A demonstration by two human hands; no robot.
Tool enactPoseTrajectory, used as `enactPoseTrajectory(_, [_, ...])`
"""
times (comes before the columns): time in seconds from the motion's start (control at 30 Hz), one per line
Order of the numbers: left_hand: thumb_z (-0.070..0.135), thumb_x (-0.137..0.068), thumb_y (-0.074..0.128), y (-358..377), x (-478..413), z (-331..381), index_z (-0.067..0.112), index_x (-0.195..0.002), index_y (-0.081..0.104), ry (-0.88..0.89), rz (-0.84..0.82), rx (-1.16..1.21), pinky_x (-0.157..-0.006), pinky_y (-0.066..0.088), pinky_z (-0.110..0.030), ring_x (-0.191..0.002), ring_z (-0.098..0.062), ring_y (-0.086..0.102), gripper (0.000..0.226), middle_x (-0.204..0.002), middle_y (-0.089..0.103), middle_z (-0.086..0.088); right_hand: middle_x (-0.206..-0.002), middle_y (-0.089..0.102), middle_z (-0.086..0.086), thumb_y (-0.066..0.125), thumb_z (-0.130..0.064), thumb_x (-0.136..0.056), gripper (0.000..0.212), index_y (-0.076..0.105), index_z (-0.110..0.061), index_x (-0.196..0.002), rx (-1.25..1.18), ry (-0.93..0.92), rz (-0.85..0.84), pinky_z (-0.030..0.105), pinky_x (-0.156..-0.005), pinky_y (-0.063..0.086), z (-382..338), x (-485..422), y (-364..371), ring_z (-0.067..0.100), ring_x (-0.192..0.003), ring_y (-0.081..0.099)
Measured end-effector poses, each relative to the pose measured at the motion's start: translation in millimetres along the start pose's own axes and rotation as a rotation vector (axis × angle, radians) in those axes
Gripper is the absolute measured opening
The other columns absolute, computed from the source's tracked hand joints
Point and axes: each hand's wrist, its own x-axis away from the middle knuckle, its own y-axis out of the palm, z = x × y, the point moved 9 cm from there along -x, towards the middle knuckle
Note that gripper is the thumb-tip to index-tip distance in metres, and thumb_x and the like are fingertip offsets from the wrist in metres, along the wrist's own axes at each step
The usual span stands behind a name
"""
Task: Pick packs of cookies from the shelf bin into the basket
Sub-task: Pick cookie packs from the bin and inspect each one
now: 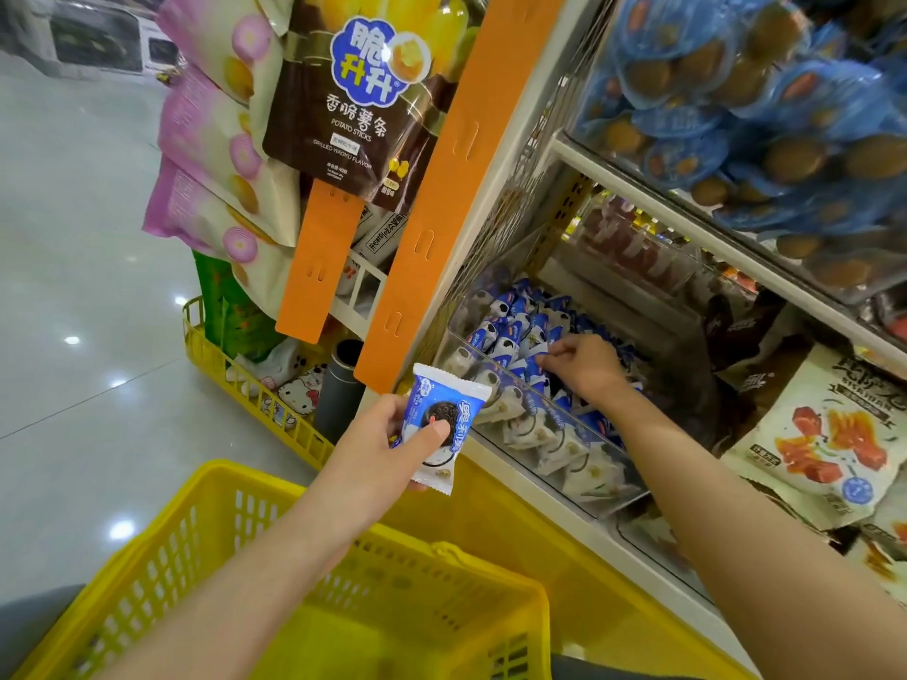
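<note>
L hand point(387, 436) clamps crinkly blue-white cookie pack point(444, 409), slatted yellow plastic basket point(172, 557) below it; R hand point(586, 363) pinches another pack point(537, 359) inside clear, pack-filled plastic bin point(540, 400).

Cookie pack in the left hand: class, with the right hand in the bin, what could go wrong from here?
1. The left hand holds the cookie pack up near the shelf, seemingly beyond the basket rim; released now, it might miss.
2. The right hand pinches at loose packs piled against the low clear bin front; pulling one could spill others over it.
</note>
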Motion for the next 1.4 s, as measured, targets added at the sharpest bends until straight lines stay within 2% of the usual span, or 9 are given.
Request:
enactPoseTrajectory(0.13, [0.023, -0.088, 0.058, -2, 2, 2, 0.027, -0.092, 0.052, -0.006, 0.007, -0.014, -0.052, 0.052, -0.016, -0.07, -0.004, 0.067, 0.008, -0.092, 0.066, 0.004, -0.087, 0.061, 0.003, 0.065, -0.018, -0.086, 0.007, 0.061, -0.013, -0.087, -0.018, -0.057, 0.014, 0.027, -0.077, 0.045, -9, 2, 0, 0.014, -0.08, 0.055])
enactPoseTrajectory(0.37, [0.021, -0.093, 0.052, -6, 6, -5, 0.017, -0.1, 0.053, -0.082, 0.031, 0.007, -0.047, 0.053, -0.02, -0.073, -0.014, 0.065, 0.008, -0.091, 0.065, -0.001, -0.09, 0.063, 0.001, 0.056, -0.019, -0.091, 0.007, 0.059, -0.013, -0.094, -0.293, -0.267, 0.429, 0.019, -0.07, 0.047, -45, 48, -66, 0.013, -0.083, 0.06])
enactPoseTrajectory(0.53, [0.032, -0.091, 0.053, -5, 12, -12, 0.016, -0.095, 0.058, -0.238, 0.04, 0.222, -0.046, 0.054, -0.027, -0.068, -0.02, 0.067, 0.017, -0.083, 0.068, -0.006, -0.083, 0.069, 0.004, 0.056, -0.013, -0.09, 0.008, 0.058, -0.011, -0.083, -0.809, -0.224, 0.033, 0.016, -0.059, 0.053, -71, 105, -46, 0.009, -0.072, 0.068])
enactPoseTrajectory(0.7, [0.057, -0.067, 0.057, 14, 27, 6, 0.024, -0.109, 0.064, -0.183, -0.226, 0.372, -0.062, 0.057, -0.031, -0.085, -0.019, 0.07, 0.054, -0.098, 0.073, -0.002, -0.083, 0.068, 0.011, 0.059, -0.009, -0.088, 0.007, 0.059, -0.009, -0.082, -0.776, -0.158, -0.356, 0.025, -0.064, 0.053, -81, 162, 23, 0.018, -0.071, 0.062])
enactPoseTrajectory(0.8, [0.04, -0.072, 0.067, 17, 37, 13, 0.02, -0.115, 0.058, -0.149, -0.246, 0.261, -0.058, 0.052, -0.016, -0.076, -0.004, 0.069, 0.048, -0.082, 0.074, 0.007, -0.085, 0.066, 0.012, 0.059, -0.006, -0.087, 0.013, 0.06, 0.003, -0.097, -0.784, -0.178, -0.341, 0.018, -0.06, 0.055, -82, 172, 33, 0.012, -0.068, 0.062])
enactPoseTrajectory(0.97, [0.017, -0.086, 0.061, 9, 42, 17, 0.017, -0.102, 0.06, -0.141, -0.152, 0.195, -0.034, 0.033, -0.006, -0.033, 0.004, 0.048, 0.016, -0.048, 0.061, 0.013, -0.099, 0.065, -0.006, 0.057, -0.026, -0.09, 0.011, 0.06, -0.026, -0.101, -0.714, -0.154, -0.217, 0.013, -0.064, 0.051, -73, 162, 25, -0.001, -0.085, 0.063])
enactPoseTrajectory(1.17, [0.023, -0.082, 0.066, 11, 41, 23, 0.025, -0.112, 0.059, -0.135, -0.165, 0.13, -0.041, 0.044, -0.011, -0.048, 0.008, 0.058, 0.031, -0.083, 0.07, 0.008, -0.097, 0.073, 0.002, 0.052, -0.031, -0.092, 0.021, 0.067, -0.017, -0.099, -0.683, -0.078, -0.496, 0.019, -0.07, 0.055, -69, 158, 44, 0.011, -0.087, 0.068])
enactPoseTrajectory(1.27, [0.024, -0.082, 0.066, 14, 41, 26, 0.029, -0.114, 0.056, -0.114, -0.177, 0.149, -0.077, 0.039, -0.026, -0.042, 0.009, 0.052, 0.033, -0.073, 0.067, 0.017, -0.091, 0.074, 0.004, 0.053, -0.031, -0.092, 0.025, 0.066, -0.011, -0.098, -0.676, -0.104, -0.454, 0.022, -0.069, 0.057, -68, 150, 33, 0.015, -0.082, 0.07])
enactPoseTrajectory(1.4, [0.029, -0.084, 0.063, 8, 35, 28, 0.029, -0.118, 0.057, -0.083, -0.165, 0.15, -0.068, 0.055, -0.019, -0.08, -0.008, 0.067, 0.034, -0.093, 0.07, -0.004, -0.068, 0.072, -0.003, 0.054, -0.027, -0.093, 0.026, 0.062, -0.003, -0.084, -0.743, -0.073, -0.117, 0.019, -0.053, 0.053, -52, 107, -17, 0.007, -0.062, 0.068])
